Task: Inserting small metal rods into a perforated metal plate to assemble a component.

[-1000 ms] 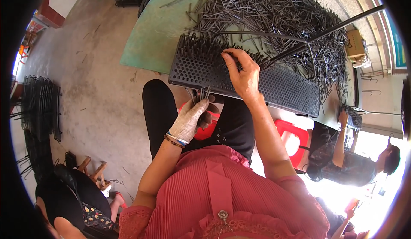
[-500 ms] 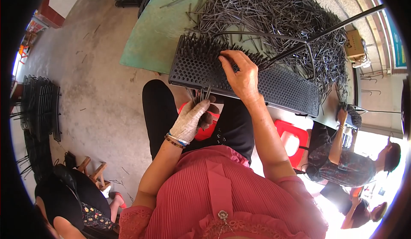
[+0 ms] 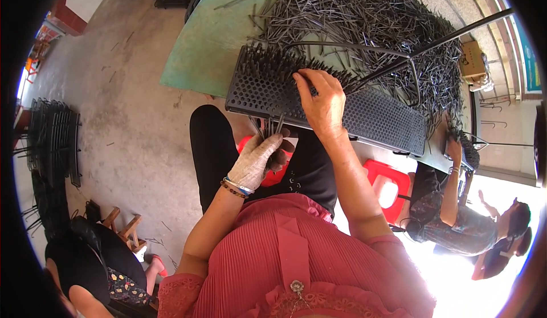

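Observation:
A long black perforated rack lies across in front of me, its top full of round holes. Thin black rods stand upright in the far rows of its left half. My right hand, bare, is over the rack with thumb and forefinger drawn together beside the standing rods; what is between the fingertips is hidden. Below the rack's near edge, my left hand wears a dirty white glove and is closed around a small bunch of thin dark rods, their ends pointing up.
A large heap of loose black rods covers much of the green tabletop. A bent black metal bar slants over the rack. A red stool stands at right, near a co-worker. Another person sits at lower left.
My right hand has shifted very slightly to the right and nearer. The left hand's rods have tilted a little. At right, the co-workers have changed posture.

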A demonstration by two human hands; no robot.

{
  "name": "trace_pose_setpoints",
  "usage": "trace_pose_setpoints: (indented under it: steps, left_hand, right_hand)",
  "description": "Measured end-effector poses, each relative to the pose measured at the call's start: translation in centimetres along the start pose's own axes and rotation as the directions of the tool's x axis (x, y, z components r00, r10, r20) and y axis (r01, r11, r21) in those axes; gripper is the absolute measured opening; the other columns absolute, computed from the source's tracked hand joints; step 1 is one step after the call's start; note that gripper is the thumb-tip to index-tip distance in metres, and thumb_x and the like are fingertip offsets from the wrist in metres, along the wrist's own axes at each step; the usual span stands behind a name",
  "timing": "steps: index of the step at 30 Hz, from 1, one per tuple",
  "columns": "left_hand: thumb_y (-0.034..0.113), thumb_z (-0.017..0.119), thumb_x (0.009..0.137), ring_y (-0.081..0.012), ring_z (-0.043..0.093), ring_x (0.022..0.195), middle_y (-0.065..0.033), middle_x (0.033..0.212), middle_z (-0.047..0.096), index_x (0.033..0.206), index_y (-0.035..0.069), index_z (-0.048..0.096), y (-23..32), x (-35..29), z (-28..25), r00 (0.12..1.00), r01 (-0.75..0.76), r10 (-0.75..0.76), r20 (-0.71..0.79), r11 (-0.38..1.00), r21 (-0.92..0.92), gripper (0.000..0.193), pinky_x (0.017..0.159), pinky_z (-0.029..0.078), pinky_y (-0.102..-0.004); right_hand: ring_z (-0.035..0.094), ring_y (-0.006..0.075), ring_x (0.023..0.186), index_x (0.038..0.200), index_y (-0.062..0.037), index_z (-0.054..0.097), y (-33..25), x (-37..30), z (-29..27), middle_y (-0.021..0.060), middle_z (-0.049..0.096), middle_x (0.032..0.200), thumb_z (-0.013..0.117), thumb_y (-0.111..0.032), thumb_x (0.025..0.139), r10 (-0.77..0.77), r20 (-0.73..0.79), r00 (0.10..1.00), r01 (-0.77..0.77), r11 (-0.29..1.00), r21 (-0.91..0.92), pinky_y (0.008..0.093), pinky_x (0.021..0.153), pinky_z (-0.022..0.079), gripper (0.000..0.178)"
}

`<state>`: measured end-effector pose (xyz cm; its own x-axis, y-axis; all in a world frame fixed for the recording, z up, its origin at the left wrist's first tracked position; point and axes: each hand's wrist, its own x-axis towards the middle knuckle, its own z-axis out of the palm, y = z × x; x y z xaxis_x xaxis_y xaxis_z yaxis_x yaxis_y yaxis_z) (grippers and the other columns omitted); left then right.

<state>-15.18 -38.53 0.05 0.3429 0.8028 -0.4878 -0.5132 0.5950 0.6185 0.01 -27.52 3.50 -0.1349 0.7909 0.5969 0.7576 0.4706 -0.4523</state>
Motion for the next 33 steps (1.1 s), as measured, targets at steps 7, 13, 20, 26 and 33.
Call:
trace_pose_setpoints:
  steps: [7, 13, 20, 26, 33]
  left_hand:
    - [0.028, 0.053, 0.100, -0.0065, 0.058, 0.061, -0.0064, 0.087, 0.069, 0.119, 0.001, 0.057, -0.3, 0.1, -0.1, 1.000, 0.000, 0.000, 0.009, 1.000, -0.016, 0.034, 0.053, 0.043, -0.0202]
    - [0.029, 0.053, 0.100, -0.0063, 0.058, 0.060, -0.0060, 0.086, 0.069, 0.119, 0.001, 0.056, -0.4, 0.1, -0.2, 1.000, -0.012, 0.013, 0.028, 1.000, -0.016, 0.034, 0.053, 0.042, -0.0196]
    - [0.028, 0.052, 0.100, -0.0070, 0.059, 0.062, -0.0067, 0.089, 0.069, 0.120, 0.001, 0.056, -0.4, 0.0, -0.2, 0.998, -0.024, 0.026, 0.057, 0.999, -0.033, 0.033, 0.053, 0.043, -0.0202]
    - [0.027, 0.051, 0.100, -0.0081, 0.060, 0.064, -0.0076, 0.089, 0.068, 0.120, 0.002, 0.056, 0.1, -0.3, 0.2, 0.999, 0.012, -0.011, 0.035, 1.000, -0.020, 0.033, 0.053, 0.045, -0.0201]
    - [0.027, 0.050, 0.101, -0.0070, 0.059, 0.061, -0.0060, 0.089, 0.068, 0.119, 0.002, 0.057, -0.1, 0.2, -0.2, 0.999, -0.005, 0.003, 0.034, 0.999, 0.044, 0.032, 0.052, 0.044, -0.0197]
  right_hand:
    - [0.065, 0.0293, 0.077, 0.090, -0.0017, 0.070, 0.2, -0.3, 0.3, 0.0116, 0.069, 0.085, 0.073, -0.008, 0.081, -0.033, 0.005, 0.999, 0.033, 0.998, 0.048, 0.0357, 0.070, 0.051, 0.012]
    - [0.066, 0.0293, 0.078, 0.091, -0.0012, 0.071, 0.4, 0.3, 0.4, 0.0119, 0.069, 0.086, 0.074, -0.008, 0.079, -0.063, 0.026, 0.998, 0.062, 0.998, 0.034, 0.0355, 0.070, 0.052, 0.014]
    - [0.065, 0.0278, 0.077, 0.091, -0.0022, 0.072, 0.6, -0.2, 0.6, 0.0104, 0.069, 0.086, 0.075, -0.008, 0.078, -0.089, -0.051, 0.995, 0.093, 0.993, 0.069, 0.0355, 0.070, 0.051, 0.014]
    - [0.063, 0.0261, 0.076, 0.091, -0.0027, 0.072, 0.3, 0.3, 0.2, 0.0091, 0.068, 0.087, 0.076, -0.009, 0.076, -0.236, 0.002, 0.972, 0.236, 0.972, 0.005, 0.0355, 0.069, 0.050, 0.016]
    - [0.064, 0.0292, 0.078, 0.093, -0.0030, 0.072, 0.1, 0.3, 0.6, 0.0110, 0.067, 0.088, 0.074, -0.007, 0.078, -0.118, 0.043, 0.992, 0.115, 0.992, 0.059, 0.0364, 0.070, 0.050, 0.016]
